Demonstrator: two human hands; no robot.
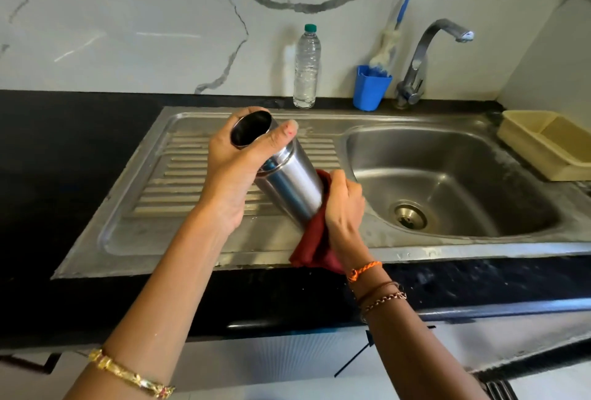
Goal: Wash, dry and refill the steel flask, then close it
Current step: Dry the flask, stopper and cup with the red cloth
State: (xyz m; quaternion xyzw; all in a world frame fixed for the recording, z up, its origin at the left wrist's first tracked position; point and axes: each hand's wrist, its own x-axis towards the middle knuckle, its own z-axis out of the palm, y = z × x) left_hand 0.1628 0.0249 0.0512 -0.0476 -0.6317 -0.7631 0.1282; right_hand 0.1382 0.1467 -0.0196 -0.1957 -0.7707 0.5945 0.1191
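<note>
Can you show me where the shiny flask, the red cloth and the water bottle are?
steel flask (289, 188), head view, on its shiny side wall.
red cloth (311, 247), head view, on the hanging fold.
plastic water bottle (306, 70), head view, on its clear middle.

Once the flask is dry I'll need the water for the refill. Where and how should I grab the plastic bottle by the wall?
Grip the plastic water bottle round its mid-body, coming from the front: it stands upright against the backsplash, with the blue cup to its right. The ribbed, thin wall probably dents, so hold gently.
</note>
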